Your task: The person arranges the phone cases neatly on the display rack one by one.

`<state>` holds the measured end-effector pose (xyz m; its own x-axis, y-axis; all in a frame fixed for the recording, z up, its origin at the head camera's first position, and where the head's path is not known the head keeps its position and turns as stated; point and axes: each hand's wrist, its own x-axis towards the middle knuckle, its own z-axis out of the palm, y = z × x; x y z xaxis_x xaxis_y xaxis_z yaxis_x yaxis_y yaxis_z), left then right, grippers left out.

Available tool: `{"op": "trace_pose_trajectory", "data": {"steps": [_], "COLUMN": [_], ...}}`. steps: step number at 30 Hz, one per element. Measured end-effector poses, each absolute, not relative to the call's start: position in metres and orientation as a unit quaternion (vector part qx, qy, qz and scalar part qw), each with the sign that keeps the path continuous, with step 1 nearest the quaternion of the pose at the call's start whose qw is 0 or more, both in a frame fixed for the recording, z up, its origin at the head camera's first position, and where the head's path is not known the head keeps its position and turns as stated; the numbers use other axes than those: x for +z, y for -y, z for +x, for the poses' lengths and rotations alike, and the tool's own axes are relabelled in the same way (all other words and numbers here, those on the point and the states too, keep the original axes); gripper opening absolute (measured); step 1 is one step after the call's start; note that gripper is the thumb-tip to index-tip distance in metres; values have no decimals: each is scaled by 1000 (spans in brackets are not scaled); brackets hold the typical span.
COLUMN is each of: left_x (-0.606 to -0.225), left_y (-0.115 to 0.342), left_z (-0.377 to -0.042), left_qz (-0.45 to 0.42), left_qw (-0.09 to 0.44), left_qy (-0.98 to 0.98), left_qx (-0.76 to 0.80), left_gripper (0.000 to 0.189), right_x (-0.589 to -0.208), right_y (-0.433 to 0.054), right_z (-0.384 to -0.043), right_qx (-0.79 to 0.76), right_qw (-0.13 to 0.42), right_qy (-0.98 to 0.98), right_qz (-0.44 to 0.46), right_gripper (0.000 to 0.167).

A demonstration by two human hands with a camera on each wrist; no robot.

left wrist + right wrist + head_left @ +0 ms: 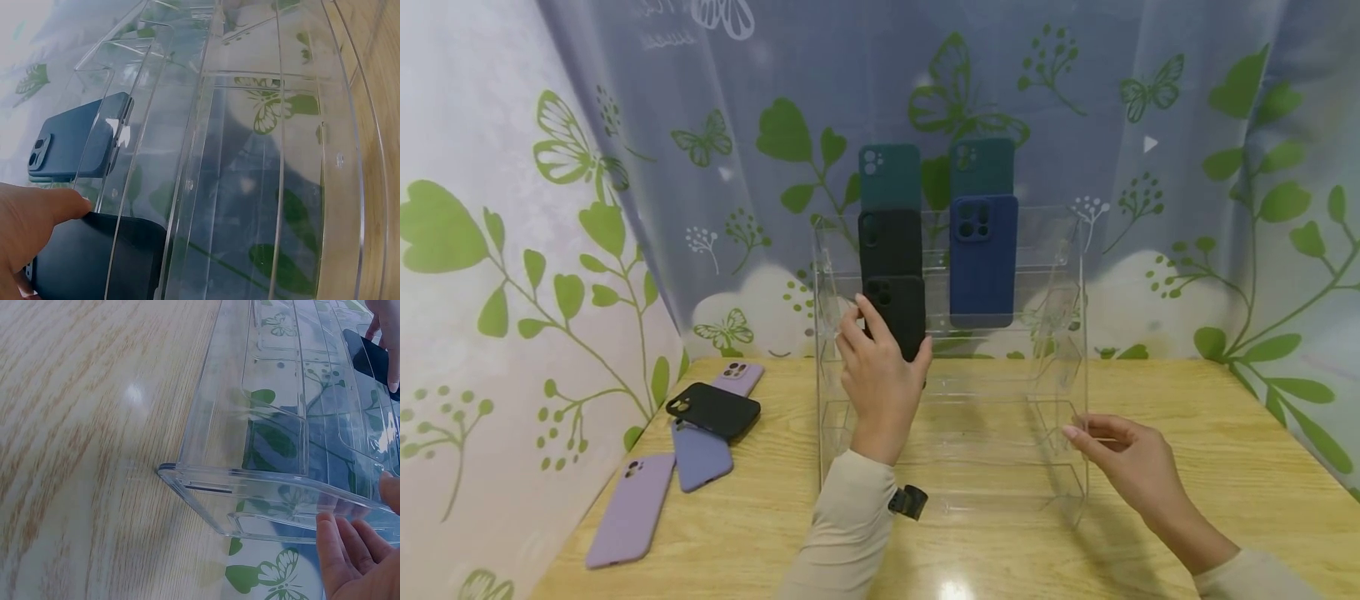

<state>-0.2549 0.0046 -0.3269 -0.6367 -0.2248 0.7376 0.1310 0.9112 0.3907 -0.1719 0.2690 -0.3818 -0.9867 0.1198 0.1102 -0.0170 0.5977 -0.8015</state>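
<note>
A clear tiered display rack (951, 477) stands on the table. My left hand (880, 383) holds a black phone case (904, 310) by its two long sides, thumb on the right and fingers on the left, at a middle tier. In the left wrist view that dark case (100, 259) sits behind the tier's clear lip. Just above it stands another black case (891, 242), with a teal case (890, 177) higher up. My right hand (1131, 467) pinches the rack's right side panel (281, 481), thumb on the inner face and fingers outside.
Right of the black cases, a blue phone case (983, 267) stands below a second teal case (988, 167). On the table at left lie a black case (718, 410), a blue-violet one (703, 458) and lilac ones (632, 517). A printed curtain (850, 50) hangs behind.
</note>
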Motion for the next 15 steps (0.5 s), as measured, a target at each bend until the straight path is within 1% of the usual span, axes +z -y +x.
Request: {"op": "trace_pose_trajectory", "data": {"steps": [8,15], "left_x": [-327,-329], "left_y": [-5,-4], "left_z": [-255,-254], "left_qz": [31,23], "left_qw": [434,430], "left_qy": [877,879], "left_qx": [-205,-206], "left_gripper": [100,101], "right_x": [-381,-382], "right_y": [-269,-269], "right_z": [-172,-171], "right_qx": [447,446], "right_qw": [82,81], "right_qy": [891,891], "right_qz": [-23,-21], "right_gripper": [58,58]}}
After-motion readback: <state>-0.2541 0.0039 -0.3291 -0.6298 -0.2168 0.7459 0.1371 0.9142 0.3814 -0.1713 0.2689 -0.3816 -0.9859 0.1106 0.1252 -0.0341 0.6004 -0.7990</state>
